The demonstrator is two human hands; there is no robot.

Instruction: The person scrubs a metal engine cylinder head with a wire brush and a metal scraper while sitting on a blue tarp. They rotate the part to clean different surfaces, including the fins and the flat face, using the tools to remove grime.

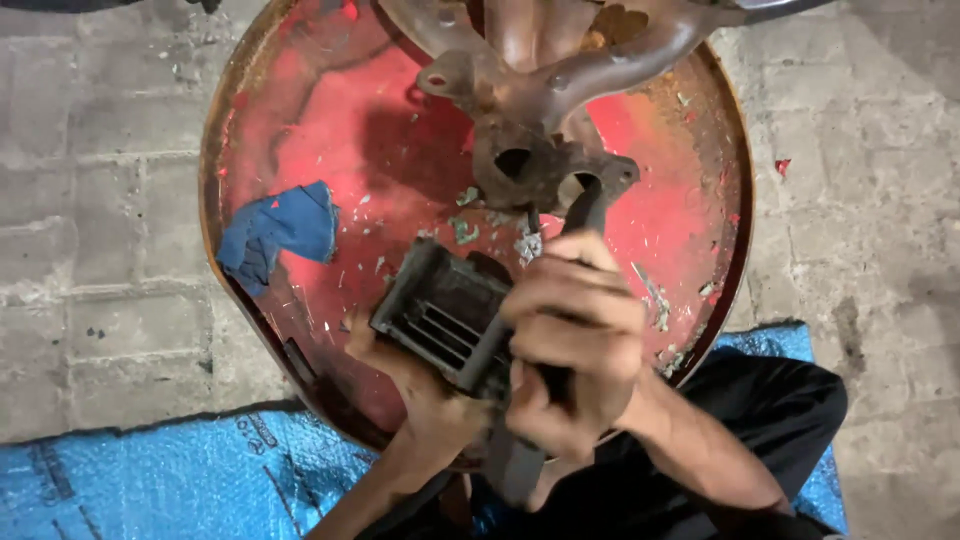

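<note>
The right hand (575, 345) is wrapped tight around a dark tool handle (585, 212), fingers curled fully over it, knuckles facing up; the handle runs from below the fist up toward the far side, where its tip meets the rusty metal casting (530, 165). The left hand (425, 385) sits just to the left and slightly nearer, its fingers closed under and around a dark ribbed block (440, 305), which it holds tilted, slotted face up and to the left. The two hands touch or nearly touch where the block meets the handle. All this is over a round red drum lid (330, 130), its paint worn and rusty at the rim, which fills the middle of the view. The casting lies at the far centre of the lid, a branching piece with a flange and a round hole, and its arms run off the top edge. A crumpled blue rag (280, 230) lies on the left part of the lid, well apart from the hands. Grey flakes and chips (528, 245) are scattered just beside the casting and to the right. Under the lid is a brick floor (90, 200), with a blue tarp (150, 475) along the near edge.
</note>
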